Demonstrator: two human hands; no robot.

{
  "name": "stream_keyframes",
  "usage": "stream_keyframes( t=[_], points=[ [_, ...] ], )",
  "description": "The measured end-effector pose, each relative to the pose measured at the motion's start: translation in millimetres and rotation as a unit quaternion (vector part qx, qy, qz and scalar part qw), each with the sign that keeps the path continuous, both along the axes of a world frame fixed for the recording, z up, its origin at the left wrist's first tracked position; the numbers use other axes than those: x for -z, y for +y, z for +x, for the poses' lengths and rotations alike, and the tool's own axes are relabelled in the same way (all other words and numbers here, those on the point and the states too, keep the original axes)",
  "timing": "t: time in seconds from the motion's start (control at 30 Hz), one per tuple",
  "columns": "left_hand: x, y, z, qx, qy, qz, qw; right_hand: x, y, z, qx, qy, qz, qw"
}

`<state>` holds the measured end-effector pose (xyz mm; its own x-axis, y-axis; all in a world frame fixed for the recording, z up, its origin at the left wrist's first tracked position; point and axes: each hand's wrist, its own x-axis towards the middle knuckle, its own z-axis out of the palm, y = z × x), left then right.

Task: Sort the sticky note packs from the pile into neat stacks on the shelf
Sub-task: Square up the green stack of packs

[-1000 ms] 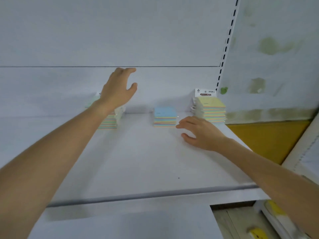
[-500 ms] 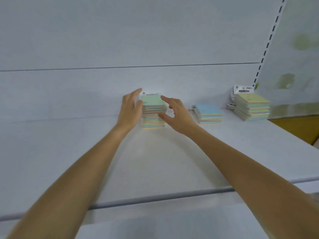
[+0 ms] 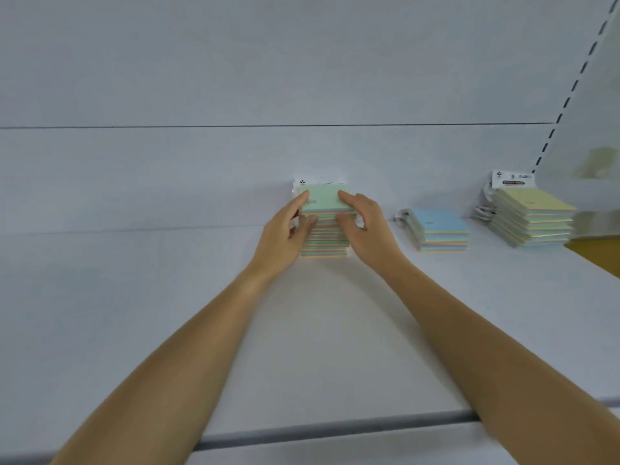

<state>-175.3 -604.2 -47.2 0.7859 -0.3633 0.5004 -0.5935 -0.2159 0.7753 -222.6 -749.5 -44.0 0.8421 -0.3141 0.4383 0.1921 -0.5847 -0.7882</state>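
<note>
Green-topped pastel stack of sticky note packs (image 3: 322, 203) is now clasped between left hand (image 3: 284, 229) and right hand (image 3: 369, 226), newly closed in, likely squaring it.

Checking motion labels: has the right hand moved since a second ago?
Yes: the right hand went leftward past the blue-topped stack onto the green-topped stack.

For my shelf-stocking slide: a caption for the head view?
Left hand and right hand hold the green-topped stack on the shelf; blue-topped stack and yellow-topped stack stand to its right.
</note>
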Motion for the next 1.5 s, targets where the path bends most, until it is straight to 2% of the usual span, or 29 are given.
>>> stream_keyframes(
  t=[0.17, 0.37, 0.5, 0.6, 0.73, 0.87, 0.97, 1.03, 1.13, 1.27, 1.4, 1.5],
  points=[
    [-1, 3, 1, 0.013, 0.014, -0.008, 1.000, -3, 1, -3, -0.017, 0.002, 0.024, 1.000],
    [-1, 4, -1, 0.042, 0.040, -0.026, 0.998, -9, 2, -5, -0.047, 0.011, 0.173, 0.984],
    [-1, 5, -1, 0.040, 0.050, -0.020, 0.998, -4, 2, -9, -0.068, 0.036, 0.084, 0.994],
    [-3, 6, -3, 0.060, 0.084, -0.039, 0.994, 0, -2, -9, -0.028, 0.044, -0.007, 0.999],
    [-5, 7, -4, 0.052, 0.125, -0.072, 0.988, 1, -4, -8, -0.012, 0.043, -0.052, 0.998],
    [-5, 8, -1, 0.052, 0.148, -0.082, 0.984, 1, -2, -7, -0.010, 0.034, -0.035, 0.999],
    [-1, 8, 1, 0.044, 0.159, -0.025, 0.986, 3, -3, -5, -0.011, 0.065, 0.034, 0.997],
    [4, 7, 2, 0.034, 0.144, 0.020, 0.989, 4, -4, -3, 0.009, 0.092, 0.013, 0.996],
    [7, 6, 2, 0.003, 0.101, 0.050, 0.994, 5, -3, -4, 0.030, 0.085, -0.035, 0.995],
    [4, 5, 0, -0.012, 0.078, 0.066, 0.995, 1, -4, -8, 0.026, 0.083, -0.029, 0.996],
    [6, 4, 0, -0.011, 0.100, 0.113, 0.988, 2, -1, -10, 0.027, 0.165, 0.009, 0.986],
    [9, 3, -1, -0.028, 0.081, 0.134, 0.987, 8, 2, -10, 0.032, 0.178, -0.057, 0.982]
  ],
)
